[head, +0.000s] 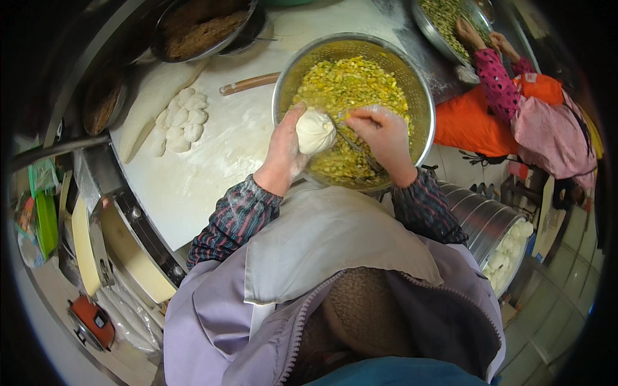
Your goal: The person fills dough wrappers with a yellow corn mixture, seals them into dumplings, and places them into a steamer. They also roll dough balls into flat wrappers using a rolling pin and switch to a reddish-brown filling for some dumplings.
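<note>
My left hand (286,147) cups a round, pleated dough bun (315,131) whose gathered top faces my right hand. My right hand (381,137) is just right of the bun, fingers bent, with a thin metal utensil (357,147) at its fingers; its full shape is partly hidden. Both hands are over the near part of a perforated metal bowl (425,103) that holds chopped yellow and green filling (355,82). To the left, a cluster of small dough pieces (181,120) lies beside a long dough roll (157,103) on the floured worktop (231,130).
A wooden rolling pin (248,84) touches the bowl's left side. Bowls of brown filling (205,36) stand at the back left. At right, a co-worker's hands (470,34) are in another metal bowl (425,24). Stacked steamers (475,217) with white buns stand low at right.
</note>
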